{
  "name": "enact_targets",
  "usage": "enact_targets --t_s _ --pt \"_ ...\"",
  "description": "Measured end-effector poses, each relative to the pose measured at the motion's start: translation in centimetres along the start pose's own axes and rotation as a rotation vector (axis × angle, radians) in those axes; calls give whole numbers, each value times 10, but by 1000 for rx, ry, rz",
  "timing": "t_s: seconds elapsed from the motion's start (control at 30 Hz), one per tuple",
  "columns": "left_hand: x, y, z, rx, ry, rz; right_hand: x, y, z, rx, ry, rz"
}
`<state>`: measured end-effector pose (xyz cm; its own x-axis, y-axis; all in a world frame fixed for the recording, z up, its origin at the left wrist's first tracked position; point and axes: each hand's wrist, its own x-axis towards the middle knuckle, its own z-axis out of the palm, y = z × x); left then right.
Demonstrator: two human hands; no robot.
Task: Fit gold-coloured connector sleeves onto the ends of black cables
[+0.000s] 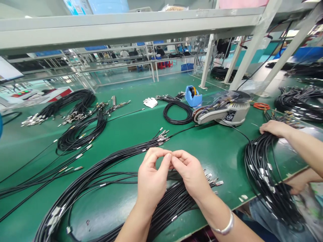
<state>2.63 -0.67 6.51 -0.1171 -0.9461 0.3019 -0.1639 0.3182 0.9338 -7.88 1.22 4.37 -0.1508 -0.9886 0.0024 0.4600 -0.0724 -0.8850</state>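
My left hand and my right hand meet at the fingertips, thumbs and forefingers pinched together. Whatever sits between the fingertips is too small or too hidden to name. Beneath my hands a bundle of black cables lies on the green table, its metal connector ends showing to the right of my right wrist. Another cable bundle curves behind my left hand, its connector tips just beyond my fingers. White labels are stuck on some cables. A silver bangle circles my right wrist.
At right, a co-worker's hand grips a large cable bundle. A grey tape machine, a blue tape dispenser, a coiled cable and a white glove stand beyond. More cables lie left; a shelf beam crosses overhead.
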Motion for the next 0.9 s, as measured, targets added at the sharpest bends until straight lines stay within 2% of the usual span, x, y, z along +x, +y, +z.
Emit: enact_targets --t_s 0.17,0.33,0.63,0.9 --pt "-1 -5 4 -20 28 39 2 -1 2 121 19 16" --pt "0 -7 4 -73 -10 -6 3 1 0 197 1 48" --pt "4 2 3 -181 -72 -62 2 -6 -2 329 -58 184" --pt "4 1 2 -274 -109 -99 2 -5 -3 365 -69 180"
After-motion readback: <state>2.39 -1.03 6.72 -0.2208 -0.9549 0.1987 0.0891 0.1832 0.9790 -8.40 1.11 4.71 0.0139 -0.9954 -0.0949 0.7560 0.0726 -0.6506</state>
